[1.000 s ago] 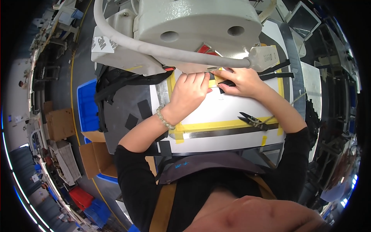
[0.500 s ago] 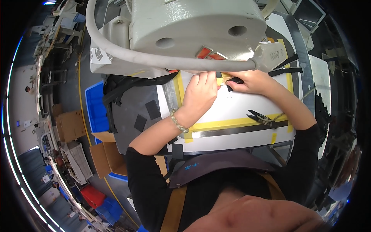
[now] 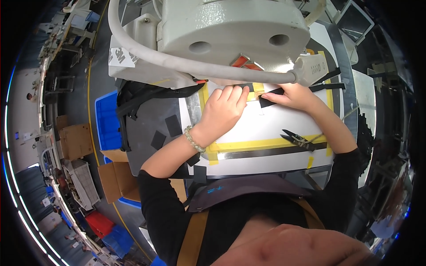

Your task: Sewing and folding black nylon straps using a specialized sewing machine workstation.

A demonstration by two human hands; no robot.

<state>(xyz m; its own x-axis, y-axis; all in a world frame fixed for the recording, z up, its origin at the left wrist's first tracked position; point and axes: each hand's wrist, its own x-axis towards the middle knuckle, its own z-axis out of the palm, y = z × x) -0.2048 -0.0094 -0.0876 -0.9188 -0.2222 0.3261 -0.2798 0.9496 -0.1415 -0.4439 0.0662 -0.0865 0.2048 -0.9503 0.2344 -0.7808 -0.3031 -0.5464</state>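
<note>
My right hand [image 3: 296, 96] pinches a black webbing strap [image 3: 267, 100], its thumb lying on top near the strap's cut end. The strap runs on to the right, past the hand. Just left of the strap end is a patch of yellow tape [image 3: 257, 91] on the white work surface [image 3: 248, 120]. My left hand [image 3: 225, 108], with a beaded bracelet at the wrist, is closed with its fingers curled, left of the tape. Whatever its fingertips hold is hidden. Both hands are under the front of a large grey machine head [image 3: 235, 40].
Thread snips [image 3: 298, 138] lie near the right front, by the yellow tape border [image 3: 262, 144]. Small black pieces [image 3: 173, 126] and black straps [image 3: 155, 94] are on the left. A thick grey cable [image 3: 199, 68] arches above my hands. A blue bin [image 3: 106, 122] and cardboard box [image 3: 117, 184] stand lower left.
My left hand has drawn a little left, away from the yellow tape patch. More of the strap's end shows beside my right thumb. The whole view has shifted slightly.
</note>
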